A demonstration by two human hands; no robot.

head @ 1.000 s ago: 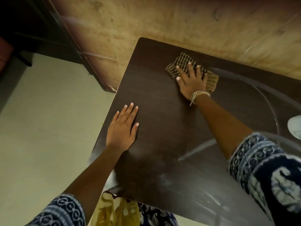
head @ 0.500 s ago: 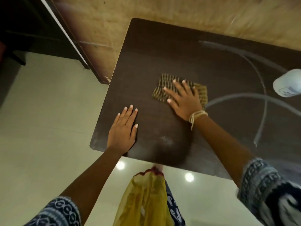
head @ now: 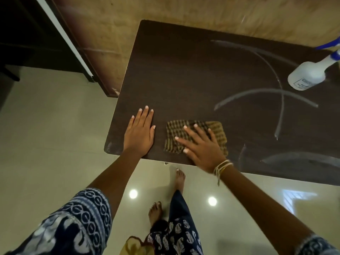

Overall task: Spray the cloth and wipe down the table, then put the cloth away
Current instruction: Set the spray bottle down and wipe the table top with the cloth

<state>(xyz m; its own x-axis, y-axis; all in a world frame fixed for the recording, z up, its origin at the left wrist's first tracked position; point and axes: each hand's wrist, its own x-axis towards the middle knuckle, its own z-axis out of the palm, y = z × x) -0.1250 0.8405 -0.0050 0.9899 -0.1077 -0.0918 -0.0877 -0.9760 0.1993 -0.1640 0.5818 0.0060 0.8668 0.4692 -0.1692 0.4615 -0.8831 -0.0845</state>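
The spray bottle [head: 306, 75] stands at the far right of the table [head: 193, 74]. Its blue top is cut off by the right edge of the picture, so the nozzle cannot be seen whole. The bottle is white and cloudy, and you cannot tell how much is inside. Its label is too small to read.

The right hand [head: 200, 146] lies flat on the cloth [head: 175, 134] with its fingers spread wide and straight. It presses the cloth down on the table. The hand hides the middle and the near right part of the cloth. The cloth is striped brown and tan. It lies close to the near edge of the table, just right of the left hand [head: 139, 133].

The left hand is flat on the bare table, fingers straight and close together, holding nothing. It sits near the table's near left corner, not touching the cloth.

Wet curved streaks [head: 265, 92] shine on the right half of the table, between the cloth and the bottle.

Below the table edge you see two bare feet [head: 179, 178] on a shiny pale floor [head: 46, 144]. A string band [head: 223, 167] is tied on the right wrist.
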